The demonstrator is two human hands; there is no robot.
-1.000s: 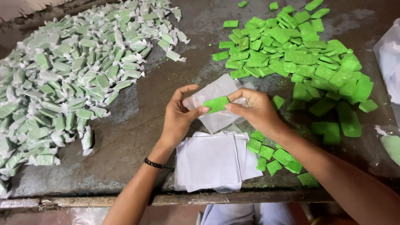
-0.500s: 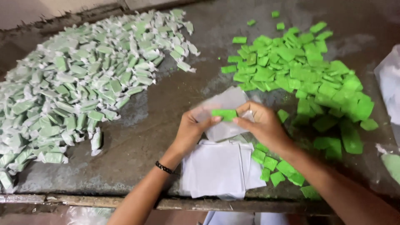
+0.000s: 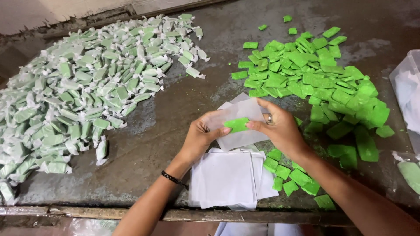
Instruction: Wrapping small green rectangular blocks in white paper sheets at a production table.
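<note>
Seen from above, two bare hands meet over the middle of a dark, worn counter, near its front edge. The left hand (image 3: 199,137) and right hand (image 3: 280,126) together pinch a small green slab (image 3: 236,124), fingertips closed on its two short ends. The slab lies on a thin translucent wrapper (image 3: 238,120) held up with it, just above a stack of white sheets (image 3: 223,179) at the front edge.

The slab looks light and somewhat soft, likely to dent or crumble if squeezed hard, so the short ends seem the best hold. The wrapper looks flimsy and slick, easy to crease or let slip; its free corners are where to take it.

To the right and toward the back spreads a loose heap of bare green pieces (image 3: 315,83), some trailing to the front edge beside the stack. Across the left side lies a large pile of wrapped pieces (image 3: 83,91) with twisted white ends. Between the two heaps runs a bare strip of counter (image 3: 175,118), the main room for moving. A clear plastic tub (image 3: 407,87) sits at the right edge.
</note>
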